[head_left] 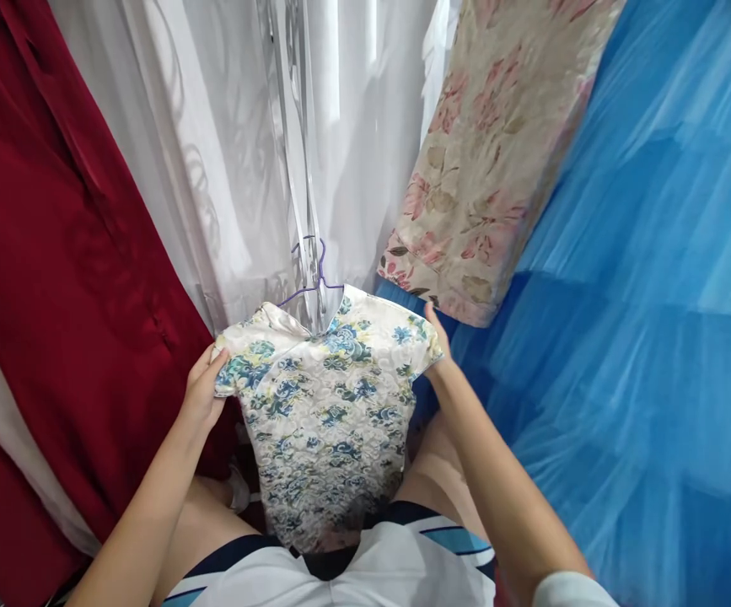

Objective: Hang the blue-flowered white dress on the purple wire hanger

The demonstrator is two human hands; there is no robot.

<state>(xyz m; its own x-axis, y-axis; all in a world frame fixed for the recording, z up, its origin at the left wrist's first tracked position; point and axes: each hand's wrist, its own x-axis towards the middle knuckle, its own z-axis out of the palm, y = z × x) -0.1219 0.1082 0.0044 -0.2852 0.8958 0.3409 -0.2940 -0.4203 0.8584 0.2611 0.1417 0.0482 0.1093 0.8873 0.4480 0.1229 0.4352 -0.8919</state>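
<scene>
A short-sleeved dress (333, 413), white with blue, green and yellow flowers, hangs spread out in front of me over my lap. Inside its neck is a purple hanger (305, 292), whose hook rises above the collar. My left hand (204, 384) pinches the sleeve on the left, thumb on top. At the other sleeve, my right hand (439, 341) grips the edge with the thumb pointing up; its other fingers are hidden behind the cloth. The lower hem lies close to my shorts.
Dark red cloth (74, 253) hangs on the left and white curtain-like fabric (226, 152) behind the hanger. Pale ribbons (295, 126) dangle down to it. On the right hang a beige garment with pink flowers (466, 185) and a wide blue tulle skirt (656, 320).
</scene>
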